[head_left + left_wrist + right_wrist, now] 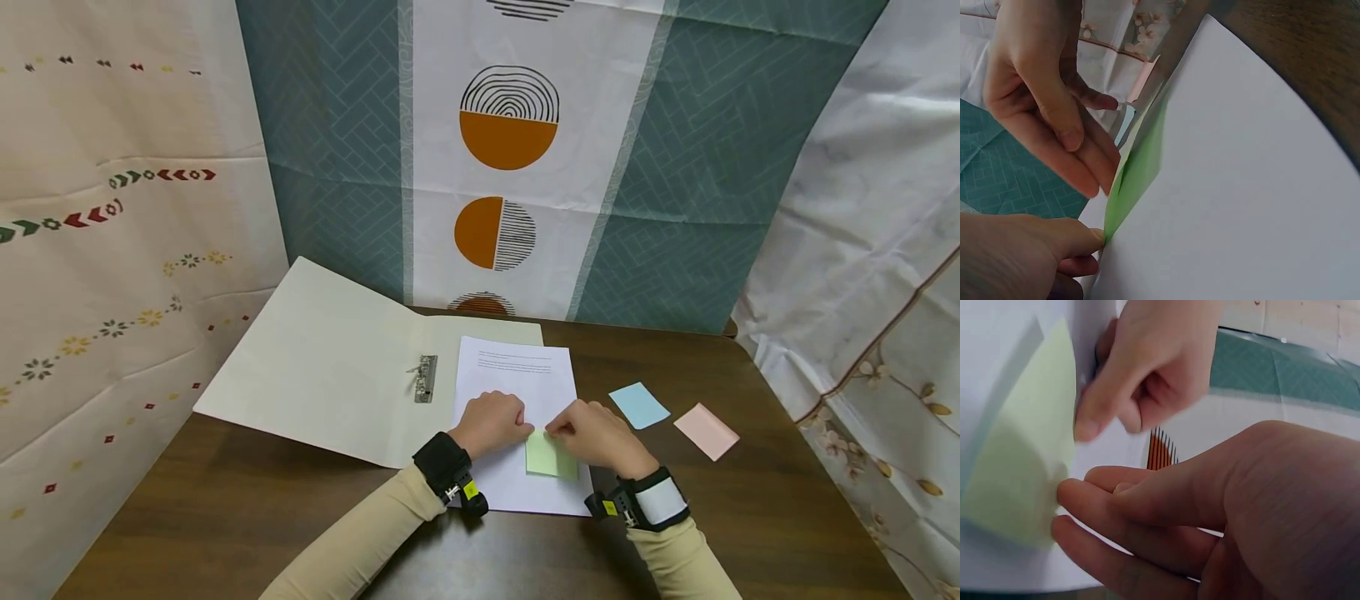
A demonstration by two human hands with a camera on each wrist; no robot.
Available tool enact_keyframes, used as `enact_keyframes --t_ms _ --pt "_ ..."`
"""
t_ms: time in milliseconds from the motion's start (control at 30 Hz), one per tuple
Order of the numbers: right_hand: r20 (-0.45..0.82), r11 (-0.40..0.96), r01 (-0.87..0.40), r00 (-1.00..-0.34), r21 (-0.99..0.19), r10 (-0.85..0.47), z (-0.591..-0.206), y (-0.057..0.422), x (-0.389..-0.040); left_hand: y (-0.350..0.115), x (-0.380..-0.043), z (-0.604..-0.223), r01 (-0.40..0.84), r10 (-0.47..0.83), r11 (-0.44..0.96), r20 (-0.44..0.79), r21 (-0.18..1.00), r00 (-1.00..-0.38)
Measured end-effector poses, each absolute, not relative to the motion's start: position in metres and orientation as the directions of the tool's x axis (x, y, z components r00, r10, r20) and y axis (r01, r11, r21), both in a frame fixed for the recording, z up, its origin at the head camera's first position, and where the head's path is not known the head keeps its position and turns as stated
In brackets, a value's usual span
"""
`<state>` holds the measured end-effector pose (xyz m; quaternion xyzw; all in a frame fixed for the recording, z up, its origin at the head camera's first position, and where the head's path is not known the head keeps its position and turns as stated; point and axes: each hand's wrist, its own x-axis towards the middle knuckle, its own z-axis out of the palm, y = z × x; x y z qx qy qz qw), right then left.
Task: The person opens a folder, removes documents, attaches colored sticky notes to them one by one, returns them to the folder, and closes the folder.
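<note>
Left grip (491,423): the thumb is closing against a curled finger, apparently pinching the green note (551,457) at its upper-left corner. Right grip (596,435): the fingertips are touching the note's upper edge, while the thumb is sitting back against its own fingers, off the paper, so I'm not reading a clamp there.

Key relation: the note is lying on the near side of both grips, below and right of the left one, directly below the right one, which is covering its upper-right part. It's looking close to square, so no strong long axis; the upper edge is running from left grip to right grip. Both hands are sharing that edge, so neither is clearly nearer. My read: any next move is depending on that edge staying aligned between them, since the wrist views are showing the body of the note tilting off the page.

Further out: the note is sitting over the lower right of the printed sheet (517,400), which is overlapping the open folder (322,358). The metal clip (425,379) is standing left of the sheet. The blue note (640,405) and pink note (707,432) are lying right, on the tabletop (750,517).
</note>
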<state>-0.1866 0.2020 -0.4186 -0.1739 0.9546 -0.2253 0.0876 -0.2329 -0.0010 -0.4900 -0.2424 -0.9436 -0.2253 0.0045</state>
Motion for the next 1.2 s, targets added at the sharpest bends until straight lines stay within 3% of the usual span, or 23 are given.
enact_keyframes --t_ms 233,467,667,933,1200 --pt "-0.165 0.865 -0.172 -0.946 -0.471 -0.279 -0.417 0.213 -0.188 -0.002 -0.233 -0.489 0.43 0.445 0.789 0.073 0.439 -0.892" --pt "-0.126 0.85 -0.238 -0.935 -0.469 -0.331 -0.415 0.206 -0.187 -0.001 -0.246 -0.511 0.432 0.446 0.799 0.07 0.418 -0.892" --pt "-0.1 0.817 -0.338 -0.898 -0.466 -0.429 -0.413 0.197 -0.184 -0.001 -0.236 -0.492 0.429 0.444 0.786 0.077 0.445 -0.893" --pt "-0.156 0.842 -0.252 -0.919 -0.477 -0.363 -0.411 0.213 -0.188 -0.001 -0.228 -0.478 0.436 0.45 0.794 0.074 0.424 -0.89" --pt "-0.222 0.818 -0.303 -0.864 -0.489 -0.452 -0.411 0.222 -0.191 0.003 -0.247 -0.502 0.486 0.488 0.753 0.119 0.443 -0.865"
